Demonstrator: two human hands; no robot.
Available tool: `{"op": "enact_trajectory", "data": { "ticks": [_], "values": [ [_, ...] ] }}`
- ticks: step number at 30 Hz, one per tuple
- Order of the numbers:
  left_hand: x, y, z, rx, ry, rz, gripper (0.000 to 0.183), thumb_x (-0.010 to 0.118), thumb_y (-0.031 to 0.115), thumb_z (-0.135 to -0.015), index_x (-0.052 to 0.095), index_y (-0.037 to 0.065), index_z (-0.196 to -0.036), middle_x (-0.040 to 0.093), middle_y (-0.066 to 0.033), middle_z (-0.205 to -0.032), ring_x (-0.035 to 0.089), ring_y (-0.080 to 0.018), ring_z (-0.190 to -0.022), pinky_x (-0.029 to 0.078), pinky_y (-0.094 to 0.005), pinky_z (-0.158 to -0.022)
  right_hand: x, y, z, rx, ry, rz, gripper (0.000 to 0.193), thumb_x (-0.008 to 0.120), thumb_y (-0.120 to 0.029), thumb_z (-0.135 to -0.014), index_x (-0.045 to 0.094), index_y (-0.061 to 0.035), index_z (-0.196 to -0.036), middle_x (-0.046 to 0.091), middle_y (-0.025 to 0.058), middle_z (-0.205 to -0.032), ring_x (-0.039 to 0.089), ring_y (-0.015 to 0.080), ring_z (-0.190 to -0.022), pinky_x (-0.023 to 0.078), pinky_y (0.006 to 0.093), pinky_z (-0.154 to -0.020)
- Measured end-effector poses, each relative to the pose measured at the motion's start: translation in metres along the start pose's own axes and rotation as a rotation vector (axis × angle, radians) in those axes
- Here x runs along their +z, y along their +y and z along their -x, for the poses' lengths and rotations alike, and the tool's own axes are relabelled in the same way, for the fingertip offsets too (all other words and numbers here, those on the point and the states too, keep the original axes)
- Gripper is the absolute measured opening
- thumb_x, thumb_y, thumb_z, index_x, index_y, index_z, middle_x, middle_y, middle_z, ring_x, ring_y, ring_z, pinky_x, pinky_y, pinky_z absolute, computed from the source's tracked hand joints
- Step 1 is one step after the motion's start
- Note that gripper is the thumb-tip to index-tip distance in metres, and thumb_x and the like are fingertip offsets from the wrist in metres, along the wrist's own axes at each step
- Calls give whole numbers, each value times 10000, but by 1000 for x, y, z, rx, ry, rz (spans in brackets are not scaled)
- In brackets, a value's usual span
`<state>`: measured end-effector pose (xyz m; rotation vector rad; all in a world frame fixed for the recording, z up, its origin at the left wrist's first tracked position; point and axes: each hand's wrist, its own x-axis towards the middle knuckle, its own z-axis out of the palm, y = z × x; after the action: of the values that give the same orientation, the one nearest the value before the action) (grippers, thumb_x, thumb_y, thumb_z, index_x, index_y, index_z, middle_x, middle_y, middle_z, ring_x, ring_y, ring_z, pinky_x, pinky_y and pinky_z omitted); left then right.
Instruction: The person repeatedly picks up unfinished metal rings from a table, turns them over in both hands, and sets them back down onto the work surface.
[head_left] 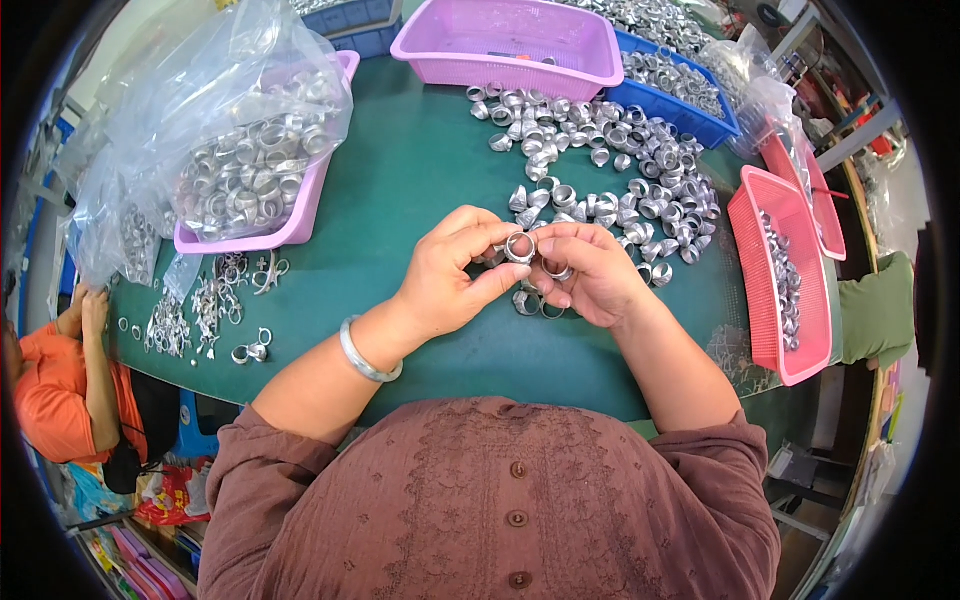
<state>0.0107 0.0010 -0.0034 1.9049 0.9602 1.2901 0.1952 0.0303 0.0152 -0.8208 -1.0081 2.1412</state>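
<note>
A silver metal ring [519, 259] is pinched between the thumb and index finger of my left hand [455, 270], its round opening facing me. My right hand [592, 268] touches the right side of that ring with its fingertips. A second ring [557, 273] sits among the curled fingers of my right hand. Just under the fingers lie a few more rings [526, 302] on the green tabletop [440, 365]. Past my hands spreads a loose heap of silver rings [640, 205], reaching back and to the right.
At the left stands a purple basket [313, 205] with a plastic bag [240, 120] of rings, and small metal pieces [170, 325] lie before it. A purple tub [510, 72], a blue tray [725, 128] and a pink basket [745, 255] border the heap. An orange-clad person [65, 390] sits far left.
</note>
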Motion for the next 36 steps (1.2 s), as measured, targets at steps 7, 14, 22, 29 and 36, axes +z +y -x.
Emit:
{"op": "enact_trajectory", "data": {
  "ticks": [7,14,22,29,36],
  "values": [
    [-1,1,-1,4,-16,-38,283,665,9,-725,604,6,-1002,538,-51,-881,544,-96,-742,460,-212,-636,0,0,0,-4,1,0,171,499,-107,-841,604,26,-865,574,81,-765,476,100,-521,344,198,-382],
    [-3,2,-2,61,-52,-159,319,697,44,-698,597,8,-1000,543,-66,-875,548,-125,-709,459,-228,-609,2,1,2,15,50,70,166,571,-135,-828,610,26,-846,574,65,-720,478,80,-504,338,192,-378],
    [-1,1,-3,176,-50,-228,335,715,52,-674,589,-9,-979,545,-89,-884,553,-151,-695,468,-244,-586,1,6,0,-32,134,259,185,563,-158,-833,619,16,-802,535,36,-577,441,60,-438,328,185,-377],
    [-1,-1,-1,90,-91,-114,306,686,44,-711,583,-15,-993,541,-72,-896,544,-121,-701,457,-228,-609,4,1,1,2,118,207,190,549,-147,-832,614,28,-802,556,61,-624,438,73,-447,316,193,-369],
    [0,-3,1,-72,-101,144,235,617,36,-773,596,12,-1006,540,-45,-911,511,-74,-702,427,-208,-599,0,-2,2,45,32,49,178,531,-122,-828,600,42,-829,592,103,-728,459,96,-475,324,195,-363]
  ]
}}
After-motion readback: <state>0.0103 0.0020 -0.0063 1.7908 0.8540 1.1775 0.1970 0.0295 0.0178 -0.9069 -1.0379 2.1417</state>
